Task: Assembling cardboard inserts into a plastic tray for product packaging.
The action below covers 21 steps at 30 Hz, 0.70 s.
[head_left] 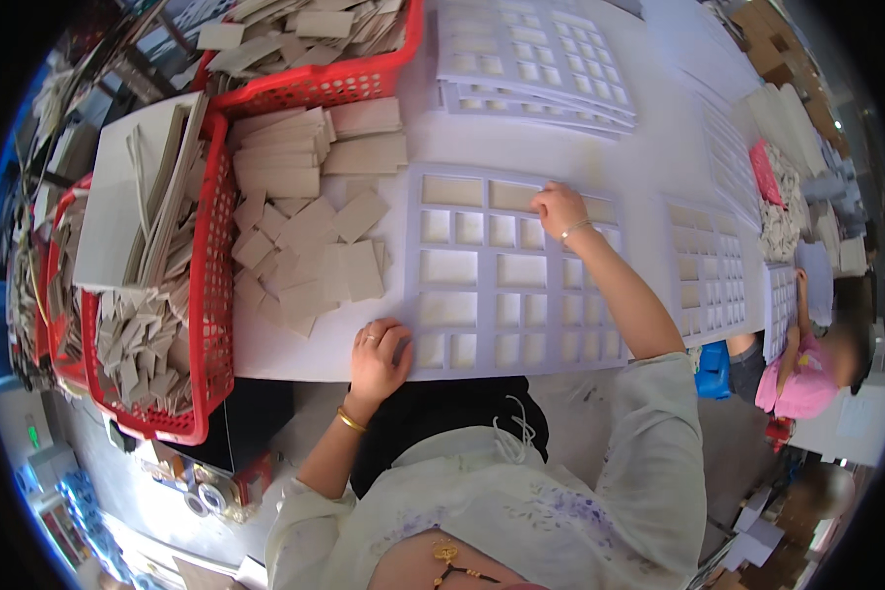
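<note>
"How best to work the white grid tray (486,270)?"
"Probably steady it first, then press gently into corners. It lies under the right hand (560,208), just beside the left hand (380,359)."
"And the hands?"
"Both curled; I can't tell whether either holds anything."
"Its look?"
"Flat; wide compartments (449,264), smaller squarish ones."

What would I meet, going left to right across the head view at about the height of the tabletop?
Large front red basket → loose grey pieces → white gridded tray in the middle → second white gridded tray → person in a pink top.
</note>
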### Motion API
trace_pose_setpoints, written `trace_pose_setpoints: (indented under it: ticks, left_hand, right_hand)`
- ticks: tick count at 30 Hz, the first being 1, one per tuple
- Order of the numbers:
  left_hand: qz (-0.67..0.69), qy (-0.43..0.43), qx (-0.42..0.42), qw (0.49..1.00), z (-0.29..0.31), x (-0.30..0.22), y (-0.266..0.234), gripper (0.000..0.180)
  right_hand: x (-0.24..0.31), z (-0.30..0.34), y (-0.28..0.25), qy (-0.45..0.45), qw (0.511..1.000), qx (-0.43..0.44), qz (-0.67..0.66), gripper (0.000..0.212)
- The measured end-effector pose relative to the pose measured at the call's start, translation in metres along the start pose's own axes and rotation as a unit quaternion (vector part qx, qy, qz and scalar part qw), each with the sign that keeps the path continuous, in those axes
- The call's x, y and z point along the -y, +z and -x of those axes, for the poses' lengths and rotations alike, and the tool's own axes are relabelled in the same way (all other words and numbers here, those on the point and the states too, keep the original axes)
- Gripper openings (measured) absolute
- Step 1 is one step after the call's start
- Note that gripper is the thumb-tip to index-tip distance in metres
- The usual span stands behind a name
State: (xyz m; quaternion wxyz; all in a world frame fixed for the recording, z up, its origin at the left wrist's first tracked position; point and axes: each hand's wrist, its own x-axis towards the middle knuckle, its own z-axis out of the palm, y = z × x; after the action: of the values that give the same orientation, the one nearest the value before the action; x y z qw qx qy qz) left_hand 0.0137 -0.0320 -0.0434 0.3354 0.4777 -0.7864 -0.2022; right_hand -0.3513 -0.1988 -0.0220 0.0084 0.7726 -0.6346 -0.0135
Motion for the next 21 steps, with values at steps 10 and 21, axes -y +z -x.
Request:
trace_pose_setpoints:
  ticks: [10,21]
  left_hand:
    - [0.05,-0.015,-0.036,0.998,0.005,0.004,0.001,0.023]
    - [0.043,0.039,-0.212,0.976,0.003,-0.006,-0.116,0.023]
  right_hand:
    - [-0.009,0.013,-0.002,-0.017,0.999,0.037,-0.026,0.015]
    - [0.165,-0.064,-0.077,-0.25,0.946,-0.139,-0.151,0.022]
